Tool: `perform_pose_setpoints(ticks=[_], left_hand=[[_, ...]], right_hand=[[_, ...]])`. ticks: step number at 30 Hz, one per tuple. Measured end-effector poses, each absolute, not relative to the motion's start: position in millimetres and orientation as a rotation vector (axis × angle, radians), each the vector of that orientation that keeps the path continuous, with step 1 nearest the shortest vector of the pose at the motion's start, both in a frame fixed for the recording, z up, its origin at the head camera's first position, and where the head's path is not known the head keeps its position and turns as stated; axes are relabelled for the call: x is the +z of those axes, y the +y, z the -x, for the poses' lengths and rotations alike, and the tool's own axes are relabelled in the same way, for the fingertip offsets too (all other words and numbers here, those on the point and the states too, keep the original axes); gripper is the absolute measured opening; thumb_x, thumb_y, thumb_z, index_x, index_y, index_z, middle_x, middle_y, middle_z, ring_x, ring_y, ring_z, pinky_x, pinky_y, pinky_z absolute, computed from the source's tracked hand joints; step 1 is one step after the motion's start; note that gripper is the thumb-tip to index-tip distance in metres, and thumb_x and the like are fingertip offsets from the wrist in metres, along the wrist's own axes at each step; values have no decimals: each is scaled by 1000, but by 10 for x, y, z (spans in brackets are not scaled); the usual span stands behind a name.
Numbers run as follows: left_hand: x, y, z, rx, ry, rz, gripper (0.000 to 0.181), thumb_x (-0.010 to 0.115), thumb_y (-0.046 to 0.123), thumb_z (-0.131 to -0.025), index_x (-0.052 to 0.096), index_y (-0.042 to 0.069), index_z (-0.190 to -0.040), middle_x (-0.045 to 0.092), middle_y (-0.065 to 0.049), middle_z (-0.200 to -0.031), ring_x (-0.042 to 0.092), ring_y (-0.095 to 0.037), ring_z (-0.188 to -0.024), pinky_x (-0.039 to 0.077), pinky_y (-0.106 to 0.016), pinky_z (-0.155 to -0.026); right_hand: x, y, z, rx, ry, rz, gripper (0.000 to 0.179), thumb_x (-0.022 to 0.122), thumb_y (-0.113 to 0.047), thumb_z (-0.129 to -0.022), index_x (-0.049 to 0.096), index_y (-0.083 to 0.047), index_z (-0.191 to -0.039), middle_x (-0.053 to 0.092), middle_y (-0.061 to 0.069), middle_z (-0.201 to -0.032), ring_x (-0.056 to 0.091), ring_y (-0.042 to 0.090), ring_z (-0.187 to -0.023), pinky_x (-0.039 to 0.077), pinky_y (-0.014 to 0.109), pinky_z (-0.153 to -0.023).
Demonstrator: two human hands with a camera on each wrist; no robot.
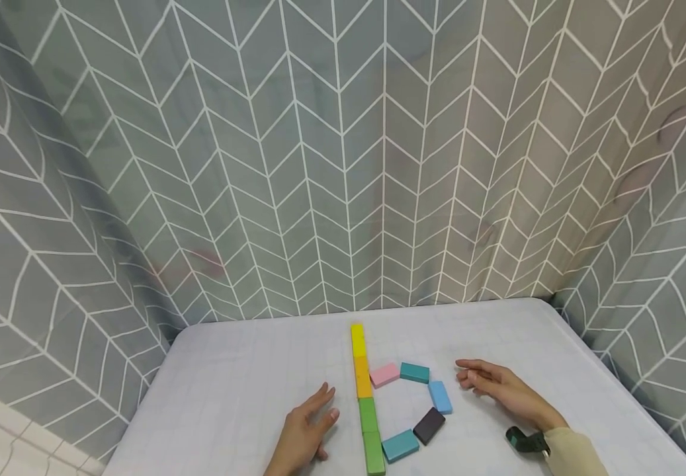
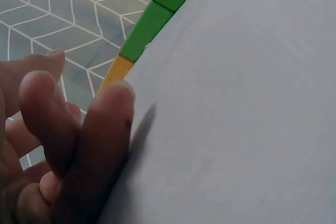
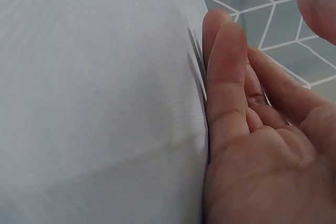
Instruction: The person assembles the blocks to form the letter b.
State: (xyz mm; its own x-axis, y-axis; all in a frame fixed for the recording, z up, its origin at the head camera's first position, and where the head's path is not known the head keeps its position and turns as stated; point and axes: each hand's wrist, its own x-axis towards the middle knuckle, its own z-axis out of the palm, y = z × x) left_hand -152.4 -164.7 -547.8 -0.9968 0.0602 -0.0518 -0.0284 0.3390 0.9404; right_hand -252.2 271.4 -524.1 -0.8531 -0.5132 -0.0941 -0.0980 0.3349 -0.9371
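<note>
On the white table, a straight column of blocks runs away from me: a yellow block [image 1: 358,340], an orange block [image 1: 363,377], then two green blocks [image 1: 368,415]. Curving off its right side is a ring made of a pink block [image 1: 385,375], a teal block [image 1: 415,372], a light blue block [image 1: 440,397], a dark block [image 1: 428,425] and a blue-teal block [image 1: 400,445]. Just left of the column, my left hand [image 1: 305,430] holds nothing, its fingers loosely bent. My right hand [image 1: 506,390] rests right of the ring, also without anything in it, its fingers relaxed along the tabletop.
The white-covered table [image 1: 235,390] has its back edge against a grey curtain [image 1: 343,165] with white zigzag lines. More of this curtain hangs at both sides. A dark strap device [image 1: 527,441] sits on my right wrist, beside a pale sleeve [image 1: 573,451].
</note>
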Motion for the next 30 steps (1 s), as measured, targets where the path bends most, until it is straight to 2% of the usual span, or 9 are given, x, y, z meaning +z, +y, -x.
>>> perform_pose_setpoints(ticks=[14,27,30], left_hand=[[-5394,-1642,1521,1753,2517,4,59,77,35,-99,61,7,-148,40,-21,-167,50,-11,-41,57,-36,-45],[-5427,-1619,1500,1767,2488,18,58,77,35,-99,63,6,-147,40,-21,-167,49,-10,-40,57,-36,-44],[-5451,-1630,1481,1777,2480,18,58,77,35,-99,63,6,-146,40,-22,-167,49,-11,-40,57,-36,-44]], right_hand=[[-5200,2698,2583,-1575,2226,529,57,51,-32,-114,42,2,-159,62,23,-144,68,3,-118,54,15,-98],[-5225,2749,2573,-1593,2179,550,57,48,-29,-115,38,7,-159,58,29,-147,67,2,-118,54,14,-99],[-5235,2744,2557,-1577,2198,540,56,48,-30,-115,40,5,-158,61,25,-145,67,2,-118,54,14,-99]])
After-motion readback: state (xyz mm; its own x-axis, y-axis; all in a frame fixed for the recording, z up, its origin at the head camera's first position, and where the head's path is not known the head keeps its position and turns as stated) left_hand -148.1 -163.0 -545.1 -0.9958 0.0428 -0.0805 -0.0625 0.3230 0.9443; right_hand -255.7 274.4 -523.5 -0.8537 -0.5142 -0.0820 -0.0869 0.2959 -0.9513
